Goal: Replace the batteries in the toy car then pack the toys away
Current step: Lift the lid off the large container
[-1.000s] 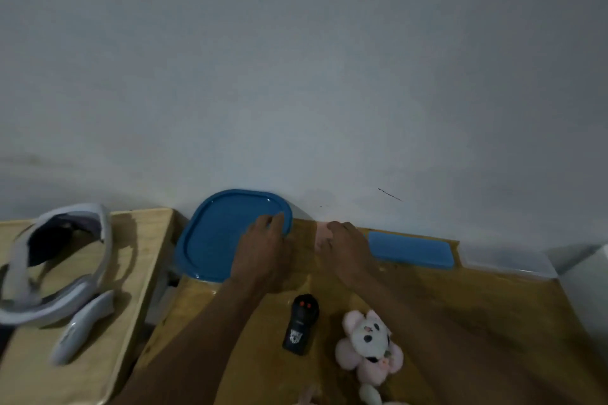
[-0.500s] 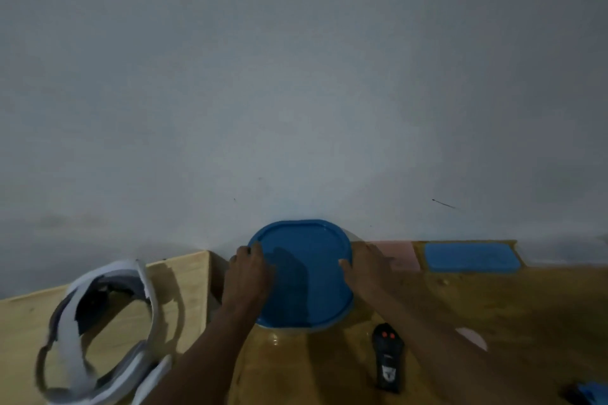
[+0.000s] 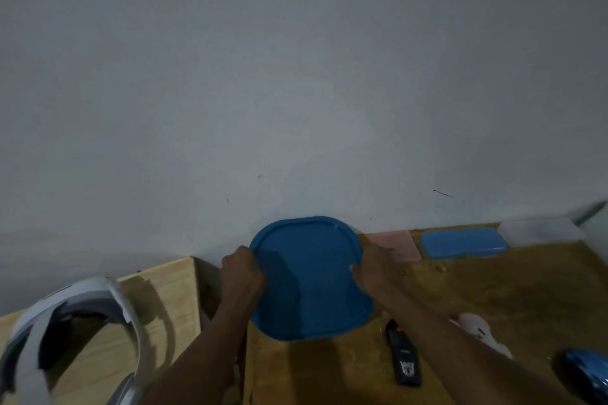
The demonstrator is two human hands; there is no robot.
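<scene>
Lid (image 3: 312, 279): blue, low over the worktop (image 3: 477, 289), by the wall.
Left hand (image 3: 241, 276): fingers grasp left rim.
Right hand (image 3: 378, 270): fingers grasp right rim.
Handling: likely light, stiff plastic; hold the 2 opposite rims.

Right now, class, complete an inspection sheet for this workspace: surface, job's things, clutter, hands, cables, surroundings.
Surface: wooden table, dim light.
Job's things: blue lid between the hands; black remote, pink plush toy and a shiny blue toy, cut off, to its right.
Clutter: white headset on the lighter table at left; pink pad and blue case by the wall.
Hands: left hand and right hand grip the lid's opposite edges.
Cables: nothing seen.
Surroundings: plain grey wall.
</scene>
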